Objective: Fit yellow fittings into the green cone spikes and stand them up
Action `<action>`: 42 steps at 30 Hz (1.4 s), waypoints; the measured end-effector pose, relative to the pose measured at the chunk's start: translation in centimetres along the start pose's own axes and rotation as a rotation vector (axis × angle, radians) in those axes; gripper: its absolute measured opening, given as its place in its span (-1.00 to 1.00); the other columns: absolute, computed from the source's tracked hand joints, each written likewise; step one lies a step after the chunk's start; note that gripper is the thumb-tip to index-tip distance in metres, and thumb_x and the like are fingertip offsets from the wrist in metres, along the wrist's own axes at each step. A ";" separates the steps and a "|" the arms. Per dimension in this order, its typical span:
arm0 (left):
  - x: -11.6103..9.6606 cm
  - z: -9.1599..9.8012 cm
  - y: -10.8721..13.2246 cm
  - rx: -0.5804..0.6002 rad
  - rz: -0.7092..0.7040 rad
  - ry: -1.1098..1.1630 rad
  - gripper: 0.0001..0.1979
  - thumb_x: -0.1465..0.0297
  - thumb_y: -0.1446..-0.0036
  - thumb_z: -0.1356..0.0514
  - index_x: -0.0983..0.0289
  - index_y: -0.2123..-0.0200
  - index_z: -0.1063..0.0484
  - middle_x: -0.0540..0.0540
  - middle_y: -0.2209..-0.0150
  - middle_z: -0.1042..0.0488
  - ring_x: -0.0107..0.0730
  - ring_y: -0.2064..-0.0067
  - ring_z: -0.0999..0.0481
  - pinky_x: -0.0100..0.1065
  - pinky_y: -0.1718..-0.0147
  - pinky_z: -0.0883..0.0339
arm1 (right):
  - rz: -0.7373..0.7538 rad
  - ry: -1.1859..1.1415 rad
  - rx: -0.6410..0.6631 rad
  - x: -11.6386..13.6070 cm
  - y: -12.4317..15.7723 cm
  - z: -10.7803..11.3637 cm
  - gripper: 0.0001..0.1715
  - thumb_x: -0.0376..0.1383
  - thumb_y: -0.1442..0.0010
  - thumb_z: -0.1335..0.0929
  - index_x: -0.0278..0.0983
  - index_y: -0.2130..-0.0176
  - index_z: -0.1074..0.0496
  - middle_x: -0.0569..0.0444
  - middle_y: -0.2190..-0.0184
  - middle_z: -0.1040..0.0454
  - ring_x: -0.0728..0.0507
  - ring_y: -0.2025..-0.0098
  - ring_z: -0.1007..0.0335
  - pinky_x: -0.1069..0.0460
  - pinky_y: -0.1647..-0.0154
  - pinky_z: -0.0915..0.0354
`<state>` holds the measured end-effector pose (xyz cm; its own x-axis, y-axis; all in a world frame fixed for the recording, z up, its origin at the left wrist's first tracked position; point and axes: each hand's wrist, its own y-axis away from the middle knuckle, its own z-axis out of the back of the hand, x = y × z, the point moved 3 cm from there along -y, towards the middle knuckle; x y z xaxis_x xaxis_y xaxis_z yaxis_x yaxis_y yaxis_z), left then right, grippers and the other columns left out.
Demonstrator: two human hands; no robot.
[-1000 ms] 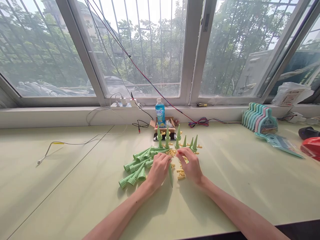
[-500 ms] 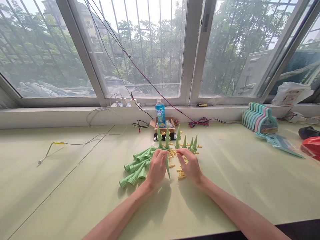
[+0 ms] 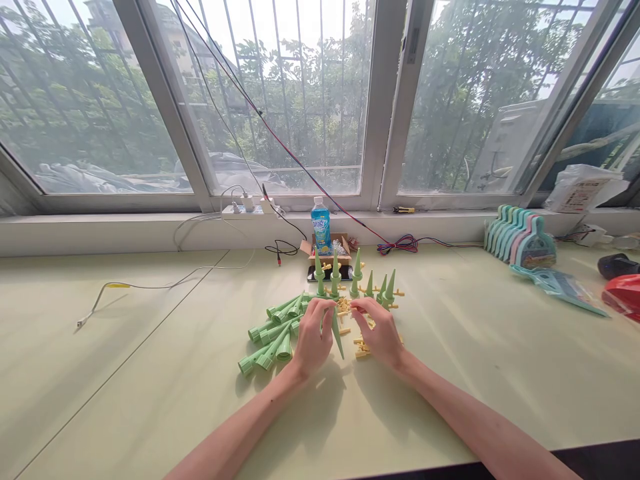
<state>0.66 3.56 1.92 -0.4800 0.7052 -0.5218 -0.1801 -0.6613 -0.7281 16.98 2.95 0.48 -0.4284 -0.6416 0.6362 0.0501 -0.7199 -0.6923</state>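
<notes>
My left hand [image 3: 315,337] is closed on a green plastic spike [image 3: 339,337], whose pointed end slants down toward me. Close by on the right, my right hand [image 3: 379,330] pinches with thumb and fingertips; whatever is between them is too small to make out. Left of my left hand lies a heap of green hollow spikes [image 3: 273,333], wide ends mostly toward me. Small yellow plastic pieces [image 3: 345,305] lie between and beyond my hands, with more yellow pieces [image 3: 361,349] beside my right hand. Behind stand several upright green spikes [image 3: 335,275], some with yellow pieces through them.
A blue-labelled bottle [image 3: 321,227] stands by an open cardboard box [image 3: 343,250], with a dark phone [image 3: 345,273] in front. Cables [image 3: 400,245] lie along the wall. At the right are a row of pastel plastic items [image 3: 520,237] and a red object [image 3: 623,293].
My right hand has shifted slightly left, its fingertips nearer my left hand. The tip of the held green spike has swung a little to the right.
</notes>
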 end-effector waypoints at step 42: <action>0.2 -0.6 0.5 0.119 0.191 0.263 -0.73 0.32 -0.28 -0.11 0.18 -0.03 -0.35 0.14 0.02 -0.37 -0.41 0.25 -0.49 -0.33 0.33 -0.55 | -0.025 -0.106 0.026 0.0 0.4 -0.2 -0.85 -0.31 -0.32 -0.30 -0.19 0.11 -0.45 0.02 0.21 -0.51 -0.11 0.19 -0.49 -0.03 0.16 -0.49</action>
<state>1.01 3.49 1.15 -0.2798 0.5971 -0.7518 -0.2150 -0.8021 -0.5571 16.80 2.72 0.14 -0.3319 -0.6466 0.6868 0.0646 -0.7420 -0.6673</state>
